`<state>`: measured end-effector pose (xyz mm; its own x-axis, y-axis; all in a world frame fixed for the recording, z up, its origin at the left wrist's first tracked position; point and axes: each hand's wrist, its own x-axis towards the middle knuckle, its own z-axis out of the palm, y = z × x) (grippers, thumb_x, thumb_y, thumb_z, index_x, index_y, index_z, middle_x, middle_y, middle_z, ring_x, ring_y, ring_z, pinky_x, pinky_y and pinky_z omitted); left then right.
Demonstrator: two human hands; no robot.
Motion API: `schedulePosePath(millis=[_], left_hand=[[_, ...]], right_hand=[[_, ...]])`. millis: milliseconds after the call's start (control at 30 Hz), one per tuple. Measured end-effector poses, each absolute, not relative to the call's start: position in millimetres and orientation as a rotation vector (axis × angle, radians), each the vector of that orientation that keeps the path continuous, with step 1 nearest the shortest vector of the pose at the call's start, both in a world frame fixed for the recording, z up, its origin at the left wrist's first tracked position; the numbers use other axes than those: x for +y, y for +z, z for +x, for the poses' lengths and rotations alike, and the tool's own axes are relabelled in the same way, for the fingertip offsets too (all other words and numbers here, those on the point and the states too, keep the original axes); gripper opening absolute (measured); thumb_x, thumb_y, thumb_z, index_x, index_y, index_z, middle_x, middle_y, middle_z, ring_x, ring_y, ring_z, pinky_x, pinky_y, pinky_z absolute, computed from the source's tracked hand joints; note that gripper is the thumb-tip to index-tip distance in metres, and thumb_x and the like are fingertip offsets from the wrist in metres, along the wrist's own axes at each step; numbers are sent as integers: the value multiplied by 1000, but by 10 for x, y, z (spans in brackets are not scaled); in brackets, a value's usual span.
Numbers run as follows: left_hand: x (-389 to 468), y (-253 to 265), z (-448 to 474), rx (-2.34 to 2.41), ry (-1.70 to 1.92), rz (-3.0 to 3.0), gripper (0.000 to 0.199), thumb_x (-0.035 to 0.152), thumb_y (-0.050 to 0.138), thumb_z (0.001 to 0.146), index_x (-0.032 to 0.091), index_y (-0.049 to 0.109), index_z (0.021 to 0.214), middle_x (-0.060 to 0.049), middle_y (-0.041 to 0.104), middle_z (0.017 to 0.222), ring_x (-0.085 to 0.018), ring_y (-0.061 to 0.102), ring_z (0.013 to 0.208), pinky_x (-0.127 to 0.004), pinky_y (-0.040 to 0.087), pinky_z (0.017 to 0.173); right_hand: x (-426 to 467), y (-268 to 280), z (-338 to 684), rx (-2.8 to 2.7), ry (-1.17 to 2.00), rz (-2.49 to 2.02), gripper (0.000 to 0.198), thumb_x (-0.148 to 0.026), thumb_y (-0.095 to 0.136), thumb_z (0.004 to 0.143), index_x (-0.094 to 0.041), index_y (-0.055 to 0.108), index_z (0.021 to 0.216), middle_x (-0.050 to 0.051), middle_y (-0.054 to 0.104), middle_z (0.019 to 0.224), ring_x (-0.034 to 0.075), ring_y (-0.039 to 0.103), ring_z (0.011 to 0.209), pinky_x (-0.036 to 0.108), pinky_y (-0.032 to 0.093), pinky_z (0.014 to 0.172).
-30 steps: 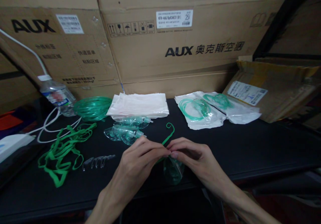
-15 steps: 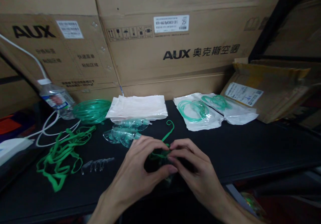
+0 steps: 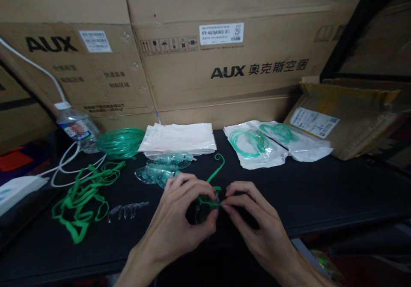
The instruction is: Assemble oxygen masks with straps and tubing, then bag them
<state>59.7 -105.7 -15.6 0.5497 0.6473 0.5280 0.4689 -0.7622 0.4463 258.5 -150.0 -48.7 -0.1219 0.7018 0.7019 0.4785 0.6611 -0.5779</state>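
Observation:
My left hand (image 3: 180, 216) is curled round a transparent green-tinted oxygen mask (image 3: 202, 213), gripping it at its edge between fingers and thumb. The mask is dark and mostly hidden by the fingers. To its right, my right hand (image 3: 258, 220) pinches a thin green elastic strap (image 3: 210, 203) between thumb and fingertips. The strap stretches from the mask to that pinch, and a curled strap end (image 3: 219, 163) lies beyond the hands. Just past my left hand, several more oxygen masks (image 3: 157, 171) rest on the black table. Small transparent plastic connectors (image 3: 126, 211) lie left of my left wrist.
A tangle of green straps (image 3: 80, 205) and a coil of green tubing (image 3: 120, 143) lie at left, near a plastic bottle (image 3: 77, 126) and white cable. White bags (image 3: 178, 139) and packed masks with tubing (image 3: 253, 147) sit behind. Cardboard boxes (image 3: 257, 90) close off the back.
My right hand has drawn slightly right, away from my left, pulling the strap taut between them. The view has shifted a little.

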Motion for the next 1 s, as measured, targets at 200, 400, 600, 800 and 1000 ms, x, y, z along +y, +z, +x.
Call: schedulePosePath(millis=[200,400,600,800,1000], left_hand=[[-1050,-162,591,961,1024,2511,31,10,69,79,29,62,102,5,73,106,-23,56,105,-42,35,95],[-1056,-169,575,968,1023,2493,32,9,72,78,29,63,101,5,73,106,-22,60,102,-42,36,94],[-1050,-225,546,816,912,2332,31,26,78,89,32,64,116,5,72,113,-17,66,106,-34,42,102],[-999,-252,565,685,955,2225,30,23,78,89,30,68,116,4,73,112,-13,69,104,-21,50,94],[-997,-216,588,765,948,2130,15,23,61,101,28,71,111,1,73,106,-13,70,91,-21,56,78]], right_hand=[[-1571,-505,2765,-1764,269,-1019,20,-6,59,97,-24,64,102,4,61,106,15,65,99,23,53,84],[-1638,-474,2843,-1719,321,-1068,18,-10,60,98,-26,65,100,2,64,106,14,66,101,22,53,87],[-1611,-500,2768,-1721,432,-1013,19,-11,56,100,-27,64,106,2,68,111,14,69,106,23,54,90],[-1580,-522,2747,-1633,636,-1130,16,-20,52,104,-28,66,104,4,69,128,17,68,117,28,56,96],[-1581,-481,2673,-1665,770,-1269,71,-28,89,75,-27,53,137,8,69,133,28,68,121,46,56,105]])
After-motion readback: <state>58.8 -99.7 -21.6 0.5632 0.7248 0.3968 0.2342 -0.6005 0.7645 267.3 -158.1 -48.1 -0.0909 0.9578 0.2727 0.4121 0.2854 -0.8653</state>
